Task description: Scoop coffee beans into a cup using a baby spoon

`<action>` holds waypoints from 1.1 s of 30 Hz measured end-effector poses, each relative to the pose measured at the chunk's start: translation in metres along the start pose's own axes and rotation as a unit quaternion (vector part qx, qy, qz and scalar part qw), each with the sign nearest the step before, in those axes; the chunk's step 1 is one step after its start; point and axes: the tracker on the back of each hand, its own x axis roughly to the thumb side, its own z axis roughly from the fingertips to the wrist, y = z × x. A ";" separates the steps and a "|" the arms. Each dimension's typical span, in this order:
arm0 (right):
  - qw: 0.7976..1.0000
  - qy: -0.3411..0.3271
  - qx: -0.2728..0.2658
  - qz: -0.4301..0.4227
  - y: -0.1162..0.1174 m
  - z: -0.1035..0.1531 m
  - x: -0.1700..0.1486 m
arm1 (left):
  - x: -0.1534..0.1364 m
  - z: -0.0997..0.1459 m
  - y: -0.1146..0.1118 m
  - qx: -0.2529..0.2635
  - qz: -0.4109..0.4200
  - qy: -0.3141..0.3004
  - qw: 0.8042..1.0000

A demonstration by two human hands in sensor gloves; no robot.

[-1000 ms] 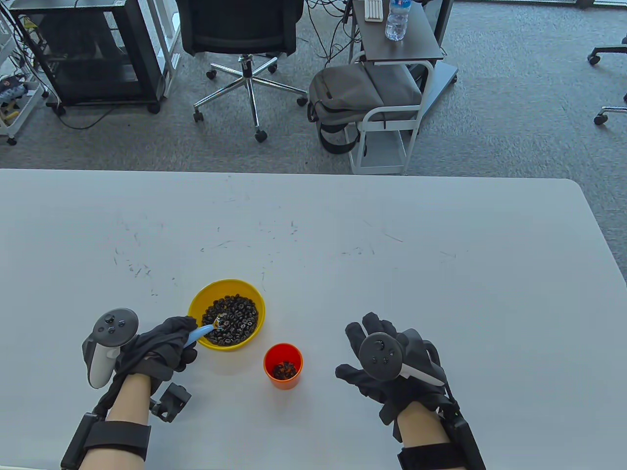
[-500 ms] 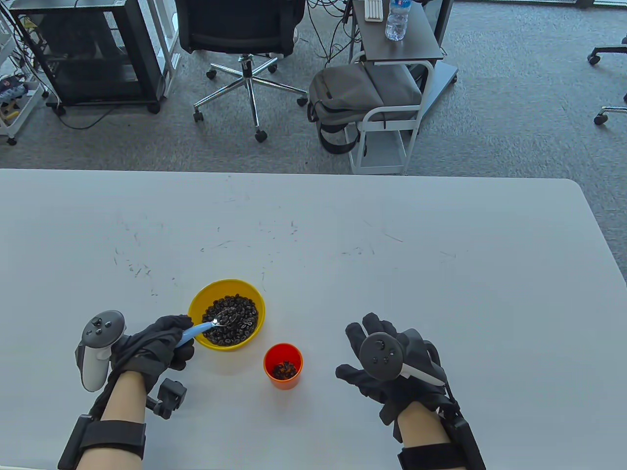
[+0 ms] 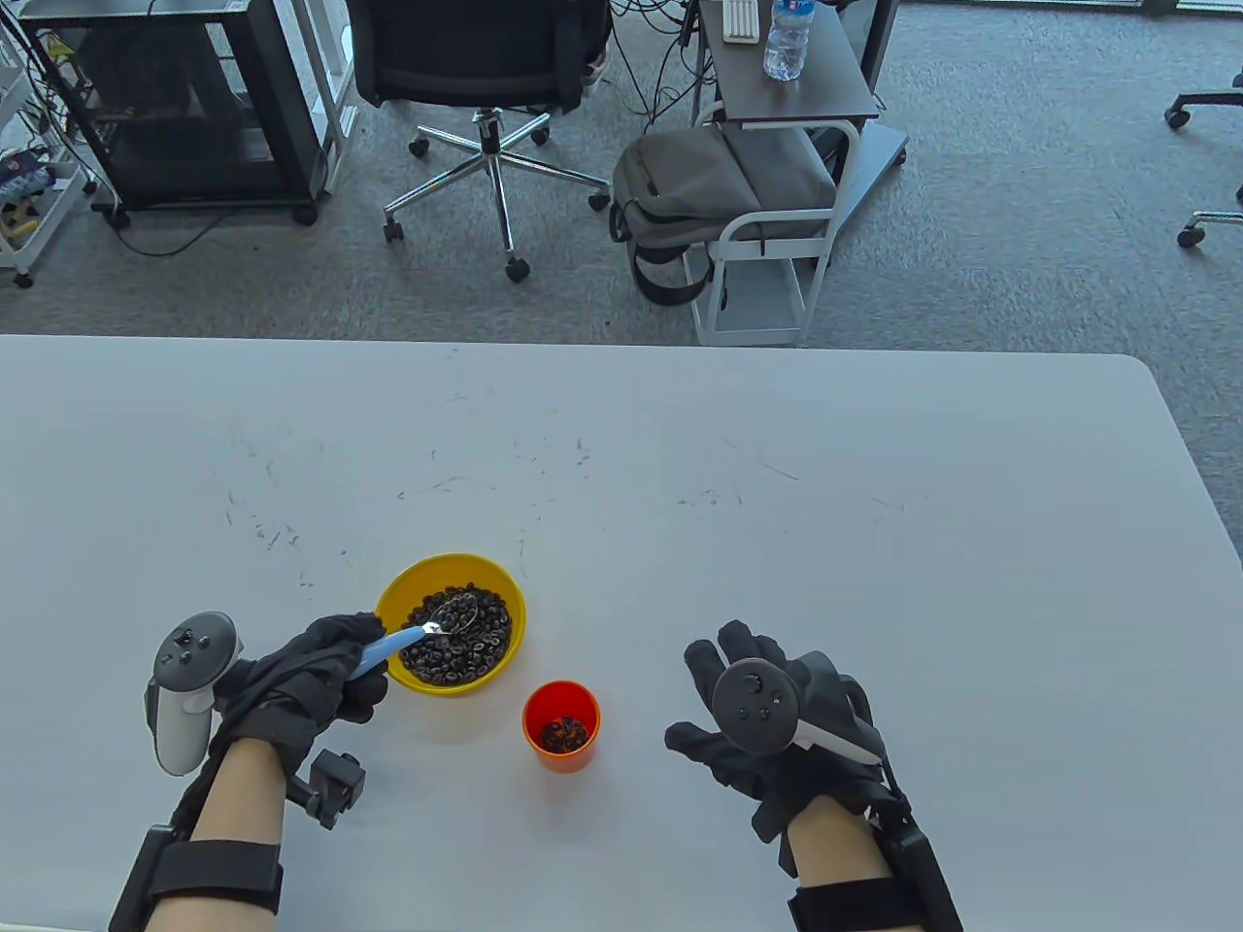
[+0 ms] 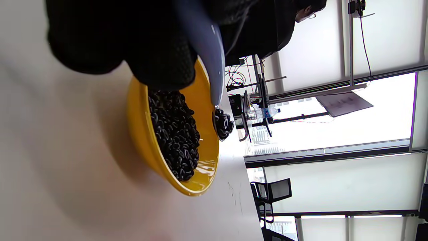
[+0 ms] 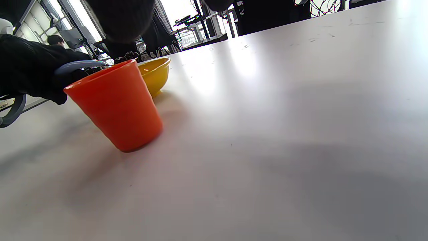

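1. gripped by the left hand (image 3: 311, 670) at its blue handle: the baby spoon (image 3: 408, 642), fingers wrapped around the handle, metal end loaded with coffee beans (image 3: 456, 636) and raised just above the heap in the yellow bowl (image 3: 393, 594).
2. judged likely to spill: heaped load in a shallow spoon end, seen in the left wrist view (image 4: 223, 124) piled above its edge; any tilt or jerk on the way would have dropped beans onto the bench (image 3: 680, 466).
3. sat at about 4 o'clock from the bowl, near but not touching: the orange cup (image 3: 561, 725), upright, with a few beans in its bottom. narrow mouth, so a poor aim would have sent beans over the rim.
4. judged light and easy to tip: the cup, if clipped by the spoon or the knuckles.
5. rested on the bench at 3 o'clock from the cup, well apart: the right hand (image 3: 767, 723), fingers spread, holding nothing, not steadying the cup.
6. nothing seen between bowl and cup; short path over bare bench.
7. beyond the bench at 12 o'clock: an office chair (image 3: 481, 58), a grey backpack (image 3: 699, 189), a side table with a water bottle (image 3: 787, 39).
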 end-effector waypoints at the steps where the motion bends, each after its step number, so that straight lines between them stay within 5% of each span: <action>1: 1.000 0.000 0.000 0.000 0.000 0.000 0.000 | 0.002 0.000 -0.002 -0.009 0.000 -0.008 1.000; 19: 1.000 0.003 -0.005 -0.003 -0.001 0.001 -0.003 | 0.034 0.004 -0.058 -0.181 -0.045 -0.076 0.979; 33: 1.000 0.002 -0.004 -0.002 -0.001 0.000 -0.002 | 0.040 0.005 -0.064 -0.194 -0.126 -0.113 0.966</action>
